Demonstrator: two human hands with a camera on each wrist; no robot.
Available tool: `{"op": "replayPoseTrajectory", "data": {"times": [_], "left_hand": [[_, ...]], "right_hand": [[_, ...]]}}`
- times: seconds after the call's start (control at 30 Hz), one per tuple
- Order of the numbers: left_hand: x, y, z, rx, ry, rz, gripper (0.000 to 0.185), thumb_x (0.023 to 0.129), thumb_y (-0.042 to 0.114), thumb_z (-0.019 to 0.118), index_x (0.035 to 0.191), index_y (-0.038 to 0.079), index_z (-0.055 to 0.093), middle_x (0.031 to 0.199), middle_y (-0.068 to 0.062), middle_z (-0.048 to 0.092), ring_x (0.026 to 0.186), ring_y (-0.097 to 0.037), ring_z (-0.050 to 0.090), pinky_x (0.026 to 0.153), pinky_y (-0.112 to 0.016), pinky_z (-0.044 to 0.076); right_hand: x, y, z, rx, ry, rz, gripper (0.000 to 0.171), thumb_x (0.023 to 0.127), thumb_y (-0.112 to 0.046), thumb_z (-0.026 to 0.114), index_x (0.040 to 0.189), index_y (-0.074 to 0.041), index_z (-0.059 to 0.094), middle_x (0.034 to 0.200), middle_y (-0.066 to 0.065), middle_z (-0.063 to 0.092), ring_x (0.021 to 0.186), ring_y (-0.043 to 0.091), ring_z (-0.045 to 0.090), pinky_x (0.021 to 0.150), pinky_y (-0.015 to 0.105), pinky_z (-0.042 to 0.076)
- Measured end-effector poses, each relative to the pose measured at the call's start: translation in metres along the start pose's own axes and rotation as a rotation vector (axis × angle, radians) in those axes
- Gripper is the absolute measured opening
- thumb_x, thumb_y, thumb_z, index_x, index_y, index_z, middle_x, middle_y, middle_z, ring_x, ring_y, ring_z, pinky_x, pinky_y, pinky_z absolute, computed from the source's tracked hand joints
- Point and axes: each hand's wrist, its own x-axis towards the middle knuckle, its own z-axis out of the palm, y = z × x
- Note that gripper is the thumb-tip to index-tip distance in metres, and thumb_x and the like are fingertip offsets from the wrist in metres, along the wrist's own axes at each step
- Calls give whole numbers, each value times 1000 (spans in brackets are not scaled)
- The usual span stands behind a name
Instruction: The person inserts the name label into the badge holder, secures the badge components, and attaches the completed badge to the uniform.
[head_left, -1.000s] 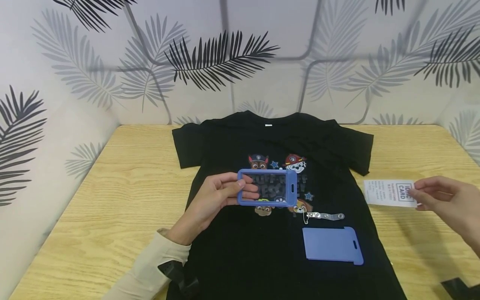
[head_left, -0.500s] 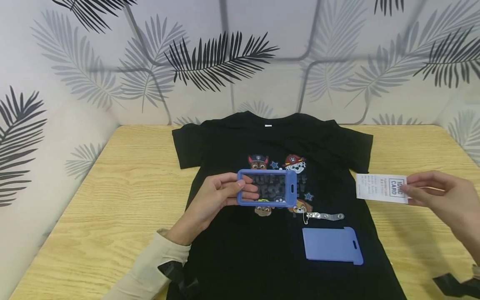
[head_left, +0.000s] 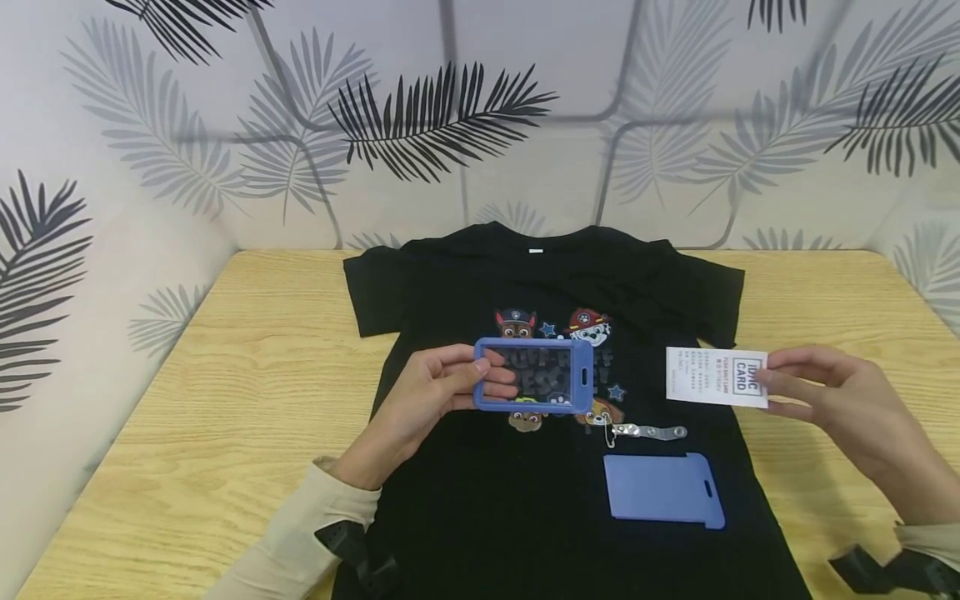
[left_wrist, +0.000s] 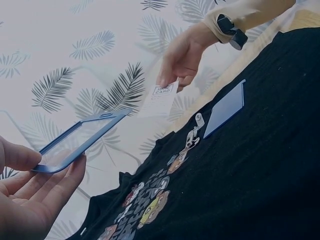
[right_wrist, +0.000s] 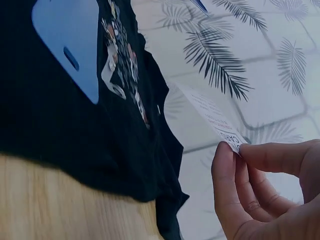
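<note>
Left hand (head_left: 420, 400) holds blue holder (head_left: 532, 375); right hand (head_left: 832, 400) pinches card (head_left: 716, 377).

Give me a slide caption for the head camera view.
Left hand holds blue card holder; right hand pinches white card.

My left hand (head_left: 431, 396) holds a blue plastic frame (head_left: 533, 376) with a clear glossy window; my right hand (head_left: 832, 400) pinches a matt white paper card (head_left: 716, 377). Underneath lie a black cloth shirt (head_left: 480, 500), a smooth plastic backing (head_left: 663, 490), a shiny metal clip (head_left: 648, 432) and a grained wooden table (head_left: 247, 392).
</note>
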Motion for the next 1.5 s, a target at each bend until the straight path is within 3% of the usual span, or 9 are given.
{"op": "replayPoseTrajectory", "data": {"times": [0.13,0.23,0.97,1.5], "left_hand": [[0,0,0,-4,0,1,32,99,6,52,120,-18,53,105,-20,70,95,-22,70,88,-39,53],[0,0,-1,-1,1,3,32,99,7,53,120,-18,53,105,-20,70,95,-23,70,88,-40,53],[1,1,-3,8,21,-3,32,99,6,53,121,-17,53,107,-22,69,98,-25,69,89,-39,53],[1,0,-2,-42,17,8,33,97,2,54,122,-19,52,108,-22,68,97,-25,69,90,-39,52]], "right_hand": [[1,-2,9,177,-70,-14,11,90,2,64,99,-4,67,106,-3,58,85,11,62,70,28,58],[1,-4,15,225,-96,-11,13,90,5,62,97,-4,68,105,-3,61,86,12,63,70,28,58],[5,-14,35,349,-165,-43,19,91,9,57,98,-5,67,108,3,59,90,17,63,73,29,58],[6,-28,48,348,-157,-58,17,92,6,58,101,-5,66,113,5,54,93,17,59,74,25,57]]}}
